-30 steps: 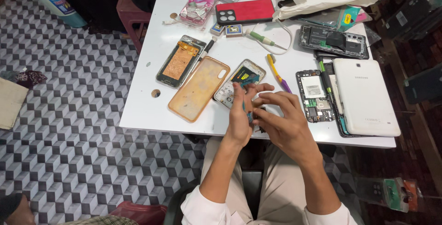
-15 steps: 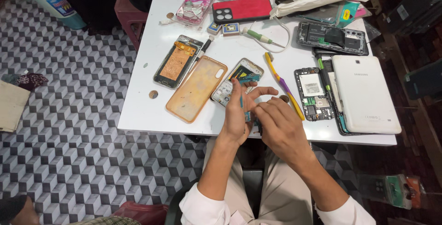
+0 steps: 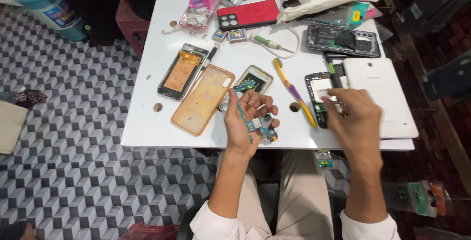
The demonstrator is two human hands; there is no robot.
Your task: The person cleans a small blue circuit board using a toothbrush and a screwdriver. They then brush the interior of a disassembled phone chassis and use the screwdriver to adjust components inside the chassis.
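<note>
One small blue-green circuit board [image 3: 260,127] sits in left hand [image 3: 244,122].

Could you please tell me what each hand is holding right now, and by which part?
The left hand holds a small circuit board by its upper end. The right hand is blurred over an opened phone; its grip cannot be told.

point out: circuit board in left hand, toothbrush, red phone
circuit board [image 3: 260,126], head view, on its blue-green middle below the left-hand fingers.
toothbrush [image 3: 294,93], head view, mid-handle.
red phone [image 3: 255,13], head view, centre of its back.
</note>
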